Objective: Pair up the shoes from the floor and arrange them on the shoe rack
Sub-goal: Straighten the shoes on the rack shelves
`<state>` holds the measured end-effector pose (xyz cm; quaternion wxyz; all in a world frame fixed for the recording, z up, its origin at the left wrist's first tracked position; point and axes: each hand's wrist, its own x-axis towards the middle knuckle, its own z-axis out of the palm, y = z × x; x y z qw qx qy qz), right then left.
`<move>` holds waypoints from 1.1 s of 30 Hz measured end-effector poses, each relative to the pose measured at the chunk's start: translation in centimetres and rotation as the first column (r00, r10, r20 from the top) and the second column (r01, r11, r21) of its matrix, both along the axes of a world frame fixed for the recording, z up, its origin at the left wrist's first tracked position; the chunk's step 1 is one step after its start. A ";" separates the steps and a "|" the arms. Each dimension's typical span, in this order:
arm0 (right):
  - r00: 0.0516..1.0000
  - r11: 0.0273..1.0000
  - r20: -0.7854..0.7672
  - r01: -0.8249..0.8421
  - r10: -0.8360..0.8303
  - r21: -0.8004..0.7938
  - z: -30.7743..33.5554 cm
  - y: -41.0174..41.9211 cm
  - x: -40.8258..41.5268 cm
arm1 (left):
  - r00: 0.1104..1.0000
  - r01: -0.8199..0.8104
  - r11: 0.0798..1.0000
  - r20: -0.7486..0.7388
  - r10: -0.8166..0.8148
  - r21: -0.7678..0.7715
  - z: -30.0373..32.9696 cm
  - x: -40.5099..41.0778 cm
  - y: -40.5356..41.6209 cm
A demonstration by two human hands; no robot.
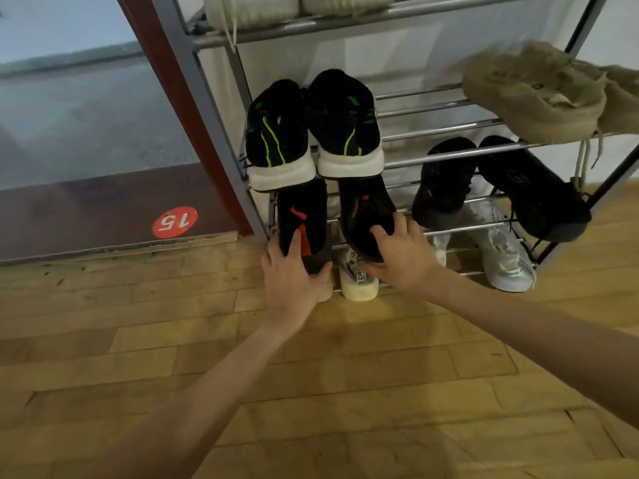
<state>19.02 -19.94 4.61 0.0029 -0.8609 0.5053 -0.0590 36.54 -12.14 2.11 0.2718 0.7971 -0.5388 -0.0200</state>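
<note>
A metal shoe rack (439, 157) stands against the wall. On a lower tier lie two black shoes with red marks, heels toward me. My left hand (290, 278) grips the heel of the left black-and-red shoe (304, 216). My right hand (404, 254) grips the heel of the right black-and-red shoe (366, 216). Above them sits a pair of black shoes with green stripes and white soles (311, 133). A black pair (494, 184) lies on the same tier to the right.
Tan fuzzy shoes (539, 95) sit on the upper right tier, cream shoes (252, 8) on the top one. White shoes (359, 278) and pale sneakers (501, 254) occupy the bottom tier. Wooden floor (345, 392) spreads in front; a glass door with a red frame (162, 63) stands left.
</note>
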 end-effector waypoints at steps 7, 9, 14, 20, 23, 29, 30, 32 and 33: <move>0.965 1.000 0.262 -0.009 0.007 0.005 -2.3 -0.8 0.1 | 0.997 0.075 0.997 -0.016 -0.075 0.001 0.8 0.7 0.2; 0.817 0.999 0.575 -0.037 0.033 -0.005 -3.5 -0.7 -1.0 | 0.995 0.092 0.995 -0.036 -0.091 0.044 1.2 0.9 0.7; 0.455 0.990 0.881 -0.017 0.130 -0.138 -5.4 2.5 -4.2 | 0.970 -0.036 0.996 -0.241 0.015 -0.084 3.5 0.6 2.3; 0.593 0.883 0.667 -0.190 0.452 -0.429 -8.5 7.5 -9.1 | 0.736 0.001 1.000 -0.677 -0.018 -0.025 7.0 -1.6 0.2; 0.623 0.815 0.539 -0.329 0.567 -0.477 -9.4 8.8 -11.9 | 0.654 0.021 1.000 -0.756 -0.029 -0.021 8.3 -2.2 -1.4; 0.750 0.868 0.484 -0.240 0.450 -0.434 -10.1 9.6 -15.3 | 0.617 0.132 0.991 -0.783 -0.074 0.011 8.1 -3.0 0.5; 0.744 0.886 0.538 -0.157 0.396 -0.435 -10.1 9.4 -15.4 | 0.579 0.102 0.994 -0.811 -0.083 -0.029 8.2 -2.9 1.1; 0.690 0.903 0.660 0.023 0.297 -0.430 -9.3 8.9 -15.2 | 0.478 0.067 0.991 -0.868 -0.134 -0.117 8.2 -2.6 2.6; 0.632 0.912 0.734 0.104 0.248 -0.397 -8.5 8.7 -14.6 | 0.421 0.061 0.988 -0.893 -0.156 -0.144 8.0 -2.5 3.6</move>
